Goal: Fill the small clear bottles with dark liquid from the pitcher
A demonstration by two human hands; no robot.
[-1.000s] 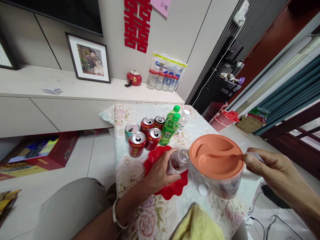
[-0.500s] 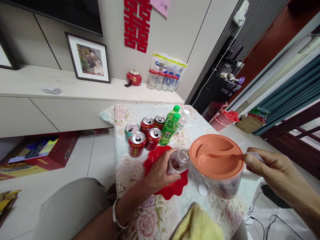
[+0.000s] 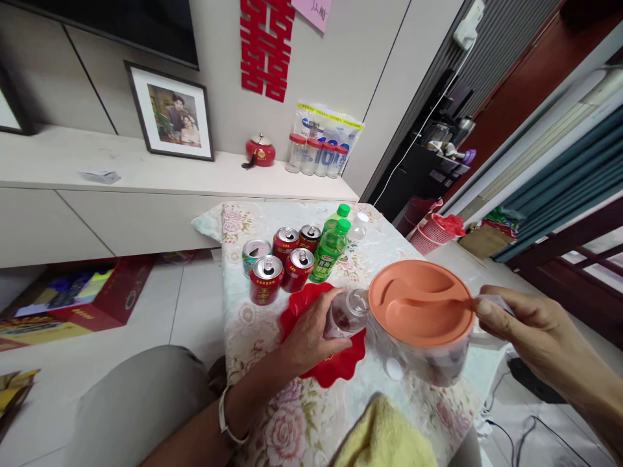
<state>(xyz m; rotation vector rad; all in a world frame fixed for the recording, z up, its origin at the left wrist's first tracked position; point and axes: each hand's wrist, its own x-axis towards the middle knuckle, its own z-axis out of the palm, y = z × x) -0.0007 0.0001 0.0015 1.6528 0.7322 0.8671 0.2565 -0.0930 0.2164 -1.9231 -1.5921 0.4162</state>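
My left hand [image 3: 311, 331] is wrapped round a clear plastic bottle [image 3: 346, 316] without a cap, held over a red scalloped plate [image 3: 331, 373]. The bottle's mouth meets the near-left rim of a clear pitcher [image 3: 433, 363] with an orange lid [image 3: 422, 303]. My right hand [image 3: 520, 321] grips the pitcher by its handle, at the right side. Dark liquid shows low in the pitcher; whether any is running into the bottle, I cannot make out. A white bottle cap [image 3: 393, 369] lies on the tablecloth beneath the pitcher.
Several opened drink cans [image 3: 266, 279] and two green bottles [image 3: 331, 250] stand behind the plate. Another clear bottle with a white cap [image 3: 360, 226] is at the back. A yellow towel [image 3: 387, 434] lies at the near edge of the flowered tablecloth [image 3: 253, 389].
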